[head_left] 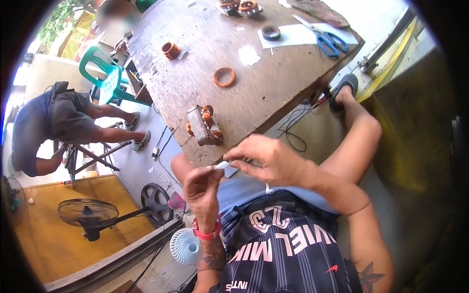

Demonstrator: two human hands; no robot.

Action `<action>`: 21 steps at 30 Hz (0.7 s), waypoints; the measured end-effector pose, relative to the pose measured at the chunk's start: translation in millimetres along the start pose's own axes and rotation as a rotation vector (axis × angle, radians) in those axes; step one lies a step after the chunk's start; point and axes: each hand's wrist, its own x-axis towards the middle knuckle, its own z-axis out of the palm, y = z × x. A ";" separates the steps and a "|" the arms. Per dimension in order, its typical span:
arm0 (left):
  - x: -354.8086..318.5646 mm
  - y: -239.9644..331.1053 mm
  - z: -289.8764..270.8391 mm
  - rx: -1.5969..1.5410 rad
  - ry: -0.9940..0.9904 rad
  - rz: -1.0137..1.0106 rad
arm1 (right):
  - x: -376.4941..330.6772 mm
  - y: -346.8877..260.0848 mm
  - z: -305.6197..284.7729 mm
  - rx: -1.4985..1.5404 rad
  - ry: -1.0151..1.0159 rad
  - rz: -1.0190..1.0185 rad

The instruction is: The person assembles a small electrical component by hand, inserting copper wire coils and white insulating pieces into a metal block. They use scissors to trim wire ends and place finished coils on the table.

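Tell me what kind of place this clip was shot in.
Probably a small open-air repair workshop for electric motors or fans. A worn wooden workbench carries copper wire coils and a wound stator core, with blue-handled scissors nearby; fans stand on the floor.

Small white paper strip [222, 165], pinched between both hands just off the workbench's near edge.
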 end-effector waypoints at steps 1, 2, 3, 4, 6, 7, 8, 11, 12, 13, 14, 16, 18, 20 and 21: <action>5.3 1.3 -10.2 0.057 0.013 0.057 | 3.4 7.6 -12.0 -0.135 -0.019 -0.060; 13.5 2.7 -20.7 0.093 -0.009 0.130 | 8.6 18.0 -25.2 -0.283 -0.045 -0.123; 25.7 3.1 -31.4 0.163 0.062 0.175 | 17.1 33.2 -41.4 -0.353 -0.010 -0.100; 38.8 2.4 -41.2 0.216 0.101 0.203 | 27.2 50.9 -58.1 -0.459 -0.029 -0.038; 67.4 -4.2 -55.7 0.480 0.126 0.120 | 46.9 82.5 -79.4 -0.570 0.079 -0.026; 80.7 -13.5 -56.4 0.389 0.009 0.156 | 47.0 91.0 -77.8 -0.554 0.151 -0.054; 92.9 -22.2 -55.7 0.298 -0.069 0.151 | 48.0 98.1 -75.8 -0.551 0.204 -0.020; 111.9 -39.8 -48.1 0.354 -0.122 0.189 | 42.0 106.8 -69.3 -0.628 0.270 -0.016; 114.8 -42.3 -45.0 0.368 -0.129 0.173 | 38.8 106.6 -67.5 -0.669 0.278 -0.029; 114.6 -43.1 -42.3 0.422 -0.142 0.189 | 37.8 107.2 -67.4 -0.652 0.275 -0.023; 113.8 -42.5 -40.0 0.455 -0.160 0.202 | 37.5 107.6 -67.5 -0.638 0.273 -0.018; 110.6 -41.3 -35.9 0.478 -0.176 0.221 | 37.7 108.6 -68.3 -0.636 0.272 -0.012; 105.5 -40.3 -33.2 0.470 -0.163 0.227 | 38.4 109.4 -68.5 -0.655 0.268 -0.031; 100.5 -40.5 -31.0 0.538 -0.093 0.202 | 38.6 108.6 -68.3 -0.649 0.256 -0.011; 98.1 -41.1 -30.0 0.575 -0.051 0.199 | 39.1 107.8 -68.6 -0.650 0.247 -0.016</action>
